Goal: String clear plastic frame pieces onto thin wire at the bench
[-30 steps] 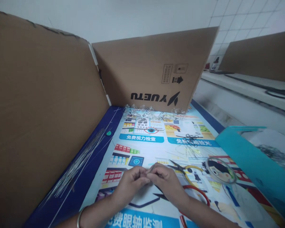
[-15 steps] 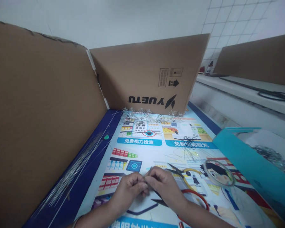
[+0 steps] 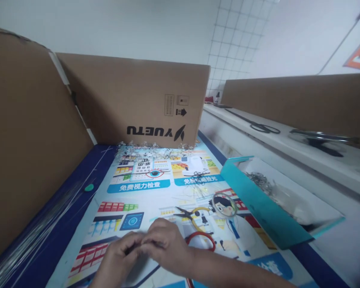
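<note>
My left hand (image 3: 120, 256) and my right hand (image 3: 165, 246) meet low in the view, fingers curled and pinched together over a printed poster mat (image 3: 144, 192). Between the fingertips is something small and thin that I cannot make out. Just right of my right hand lie yellow-handled pliers (image 3: 190, 214) and a red-handled tool (image 3: 201, 238). A round clear lens (image 3: 224, 205) lies beyond them.
Cardboard walls stand at the left (image 3: 27, 132) and back (image 3: 138, 104). A bundle of thin wires (image 3: 39, 232) lies along the blue left edge. A teal box (image 3: 267, 200) with metal parts sits at the right. Small metal bits (image 3: 147, 150) are scattered along the back wall.
The view has swung right and up, so my hands now sit lower and further left. They stay pinched together. More of the right bench and teal box shows.
</note>
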`<act>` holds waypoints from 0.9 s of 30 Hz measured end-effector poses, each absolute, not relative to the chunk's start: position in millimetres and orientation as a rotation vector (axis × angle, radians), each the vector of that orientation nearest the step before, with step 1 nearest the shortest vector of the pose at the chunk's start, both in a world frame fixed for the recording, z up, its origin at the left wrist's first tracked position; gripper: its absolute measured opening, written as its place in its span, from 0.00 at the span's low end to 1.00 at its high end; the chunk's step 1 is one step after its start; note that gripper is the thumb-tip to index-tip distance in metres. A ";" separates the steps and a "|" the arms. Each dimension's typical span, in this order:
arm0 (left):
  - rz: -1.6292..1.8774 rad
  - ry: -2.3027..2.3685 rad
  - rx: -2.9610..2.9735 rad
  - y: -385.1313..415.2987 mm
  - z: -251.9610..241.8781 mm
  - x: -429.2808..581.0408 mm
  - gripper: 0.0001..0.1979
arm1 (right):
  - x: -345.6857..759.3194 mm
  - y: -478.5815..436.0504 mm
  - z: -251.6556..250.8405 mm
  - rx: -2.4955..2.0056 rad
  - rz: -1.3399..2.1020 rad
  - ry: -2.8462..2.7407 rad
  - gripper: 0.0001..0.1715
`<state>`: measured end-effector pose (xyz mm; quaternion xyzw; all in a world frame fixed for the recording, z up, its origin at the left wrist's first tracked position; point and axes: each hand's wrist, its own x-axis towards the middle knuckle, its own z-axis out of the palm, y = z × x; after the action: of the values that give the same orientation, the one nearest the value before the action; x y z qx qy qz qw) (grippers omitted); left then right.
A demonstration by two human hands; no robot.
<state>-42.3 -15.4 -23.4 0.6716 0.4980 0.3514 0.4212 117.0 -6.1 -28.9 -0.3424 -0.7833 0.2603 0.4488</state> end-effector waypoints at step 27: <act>0.775 1.323 1.674 -11.3 -33.1 -45.2 0.09 | 259.8 91.8 8.8 -2.288 0.154 -2.260 0.34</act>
<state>-45.2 -11.3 -33.1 0.6684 0.5283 0.3096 0.4222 259.8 91.8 8.8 -0.7101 -0.7014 0.0478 -0.0393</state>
